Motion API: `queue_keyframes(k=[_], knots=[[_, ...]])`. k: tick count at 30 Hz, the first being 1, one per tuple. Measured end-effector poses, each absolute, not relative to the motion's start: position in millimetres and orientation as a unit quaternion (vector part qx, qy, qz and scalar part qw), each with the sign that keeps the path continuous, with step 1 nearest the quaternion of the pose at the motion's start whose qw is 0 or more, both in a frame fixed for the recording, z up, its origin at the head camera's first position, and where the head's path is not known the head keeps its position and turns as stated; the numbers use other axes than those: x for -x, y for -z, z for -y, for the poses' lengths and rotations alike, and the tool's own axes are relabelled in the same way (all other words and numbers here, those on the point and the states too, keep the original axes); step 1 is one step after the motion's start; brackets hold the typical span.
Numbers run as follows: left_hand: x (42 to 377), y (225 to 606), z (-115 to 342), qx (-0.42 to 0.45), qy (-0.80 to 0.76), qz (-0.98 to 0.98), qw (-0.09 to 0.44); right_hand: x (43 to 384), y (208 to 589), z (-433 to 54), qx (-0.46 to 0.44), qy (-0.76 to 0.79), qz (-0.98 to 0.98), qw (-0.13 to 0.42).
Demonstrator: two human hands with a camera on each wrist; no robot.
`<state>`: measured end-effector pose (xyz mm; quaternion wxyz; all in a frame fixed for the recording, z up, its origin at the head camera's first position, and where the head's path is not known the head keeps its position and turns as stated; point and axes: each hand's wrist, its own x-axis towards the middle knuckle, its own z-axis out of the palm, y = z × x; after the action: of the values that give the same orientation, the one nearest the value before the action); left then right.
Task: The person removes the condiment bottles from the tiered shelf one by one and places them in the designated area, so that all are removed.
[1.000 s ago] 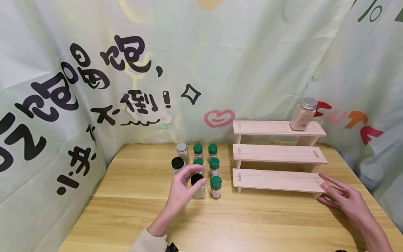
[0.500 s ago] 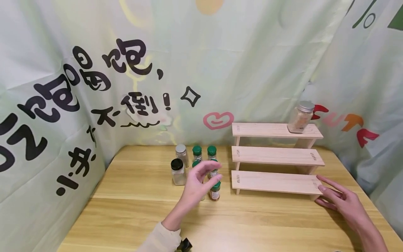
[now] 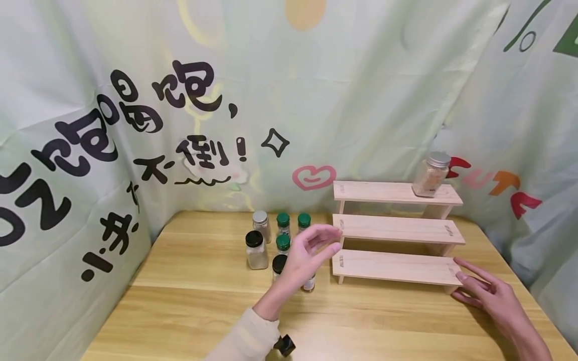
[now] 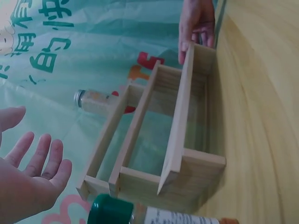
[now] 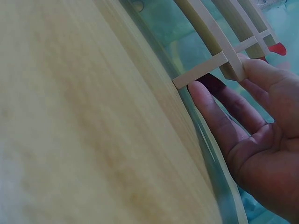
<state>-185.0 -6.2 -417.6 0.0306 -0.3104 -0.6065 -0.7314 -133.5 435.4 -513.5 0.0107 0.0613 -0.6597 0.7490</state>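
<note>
My left hand [image 3: 309,253], fingers loosely curved with nothing between them, hovers over the right side of a cluster of spice jars, near the left end of a three-step wooden shelf rack [image 3: 393,268]. Behind its wrist the nearest black-lidded jar [image 3: 279,264] and a green-lidded one are partly hidden. In the left wrist view a green-lidded jar [image 4: 175,217] lies across the bottom edge. At the rack's right end, my right hand [image 3: 496,296] holds the lowest step, its thumb and fingers around the end. A silver-lidded jar [image 3: 431,175] stands on the top step.
Left of the rack stand another silver-lidded jar [image 3: 261,225], a black-lidded jar [image 3: 256,253] and several green-lidded jars [image 3: 283,243] on the wooden table [image 3: 189,291]. A printed curtain [image 3: 370,100] hangs behind and at both sides.
My left hand has moved right, from over the nearest black-lidded jar to near the rack's left end, with nothing in it. My right hand has stayed at the rack. The view has tilted slightly.
</note>
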Motion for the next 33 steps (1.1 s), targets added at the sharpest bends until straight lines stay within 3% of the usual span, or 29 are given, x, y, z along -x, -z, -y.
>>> queue_keyframes(k=[20, 33], knots=[[204.4, 386.9, -43.4, 0.294, 0.741, 0.604, -0.005, 134.5, 513.6, -435.9, -0.043, -0.750, 0.660, 0.005], [218.5, 370.3, -69.4, 0.286, 0.746, 0.602, 0.006, 134.3, 515.8, -437.1, -0.052, -0.752, 0.657, 0.005]])
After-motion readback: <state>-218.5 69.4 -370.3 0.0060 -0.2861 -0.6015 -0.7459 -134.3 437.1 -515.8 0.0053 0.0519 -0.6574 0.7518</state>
